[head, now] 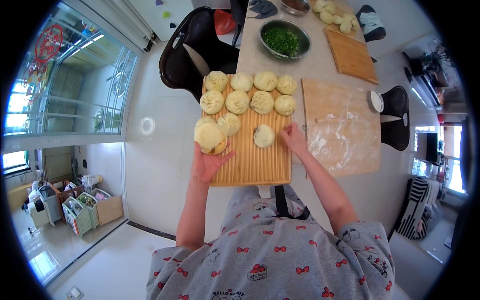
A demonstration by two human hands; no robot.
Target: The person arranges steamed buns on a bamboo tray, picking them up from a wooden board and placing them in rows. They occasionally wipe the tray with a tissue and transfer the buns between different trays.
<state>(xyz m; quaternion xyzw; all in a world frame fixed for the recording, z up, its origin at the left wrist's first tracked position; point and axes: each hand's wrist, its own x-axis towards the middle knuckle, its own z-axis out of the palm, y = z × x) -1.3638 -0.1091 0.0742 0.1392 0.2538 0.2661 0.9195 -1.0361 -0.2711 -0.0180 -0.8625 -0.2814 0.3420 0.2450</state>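
Observation:
My left hand (208, 165) holds a pale steamed bun (210, 137) above the left side of a slatted bamboo board (247, 165). The bun's smooth, flat side faces me, with a brown stain at its lower edge. Behind it, another bun (204, 122) is partly hidden, beside a pleated bun (228, 124). One bun (264, 135) lies alone with a smooth, dark-spotted face up. Two rows of pleated buns (237, 101) fill the board's far end. My right hand (294, 139), fingers curled, hovers by the board's right edge; nothing shows in it.
A floured wooden board (341, 150) with a rolling pin (333, 120) lies to the right. Farther up the table stand a steel bowl of chopped greens (281, 40), another bowl (295, 6), a wooden board (351, 55) and dough pieces (337, 18). Dark chairs (202, 48) flank the table.

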